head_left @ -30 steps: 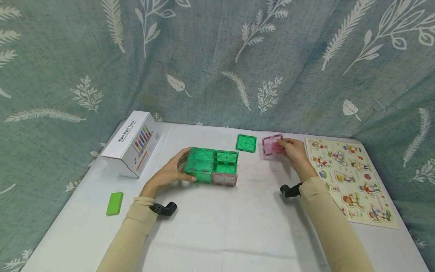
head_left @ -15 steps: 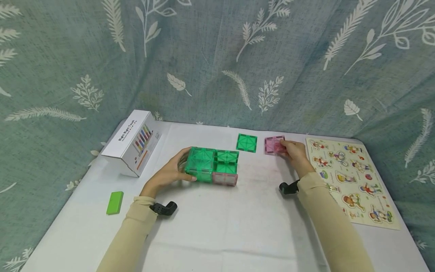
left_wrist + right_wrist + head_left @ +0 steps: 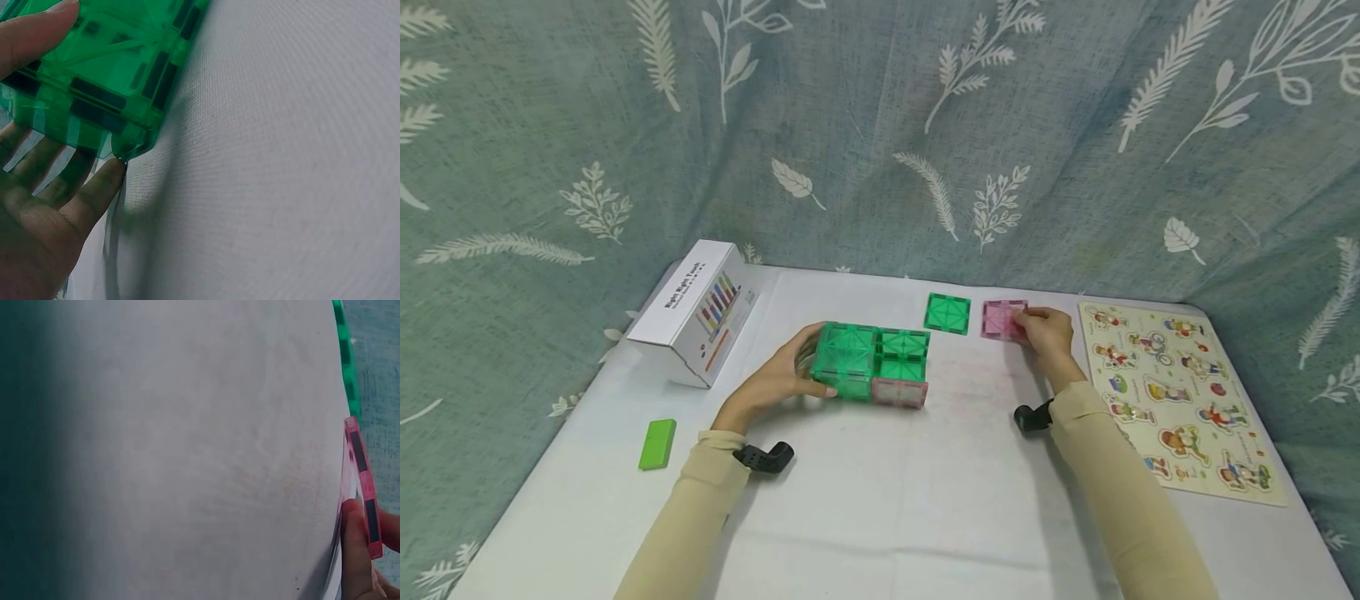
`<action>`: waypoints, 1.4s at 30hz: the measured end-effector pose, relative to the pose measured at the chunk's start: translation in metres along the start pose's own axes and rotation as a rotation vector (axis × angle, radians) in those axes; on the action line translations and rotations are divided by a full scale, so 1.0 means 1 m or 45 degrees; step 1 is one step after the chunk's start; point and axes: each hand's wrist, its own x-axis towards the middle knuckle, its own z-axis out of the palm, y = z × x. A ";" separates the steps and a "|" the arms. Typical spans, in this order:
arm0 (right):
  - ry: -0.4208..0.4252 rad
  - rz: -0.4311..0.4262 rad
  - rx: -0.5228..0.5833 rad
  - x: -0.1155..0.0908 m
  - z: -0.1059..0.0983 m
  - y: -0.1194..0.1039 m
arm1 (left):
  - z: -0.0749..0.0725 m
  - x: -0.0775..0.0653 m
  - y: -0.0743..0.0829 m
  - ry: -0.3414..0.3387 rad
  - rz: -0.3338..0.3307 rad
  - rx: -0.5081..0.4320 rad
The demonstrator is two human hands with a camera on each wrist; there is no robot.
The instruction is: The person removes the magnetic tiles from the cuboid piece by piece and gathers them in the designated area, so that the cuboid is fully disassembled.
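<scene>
My left hand (image 3: 778,379) grips the left end of a box-like build of magnetic tiles (image 3: 848,350). Its thumb lies along the front and the other fingers are at the left side and behind. Most of the build is clear green, with one pink tile (image 3: 899,392) at the front right; the right half is open on top. In the left wrist view, a fingertip (image 3: 115,169) touches a lower corner of the green build. At the back right, my right hand (image 3: 1049,337) pinches a loose pink magnetic tile (image 3: 362,481) by its right edge, between thumb and fingers.
A loose green tile (image 3: 947,313) lies left of the held pink one. A white printed box (image 3: 692,308) stands at the back left, with a green block (image 3: 657,444) in front of it. A picture puzzle board (image 3: 1180,400) lies on the right. Behind hangs a patterned curtain (image 3: 865,125).
The pink tile in my right hand was tilted a second ago and now lies flatter, low over the table. My left hand keeps its grip on the tile build, which stays in place.
</scene>
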 end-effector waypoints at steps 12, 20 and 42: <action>0.070 -0.128 -0.232 -0.006 0.000 -0.001 | -0.002 -0.004 0.005 -0.026 0.042 -0.020; 0.096 -0.185 -0.314 -0.005 -0.001 0.001 | -0.004 -0.009 0.018 -0.036 0.124 0.014; 0.090 -0.324 -0.445 -0.007 0.005 0.003 | 0.017 -0.013 0.029 0.096 0.052 0.309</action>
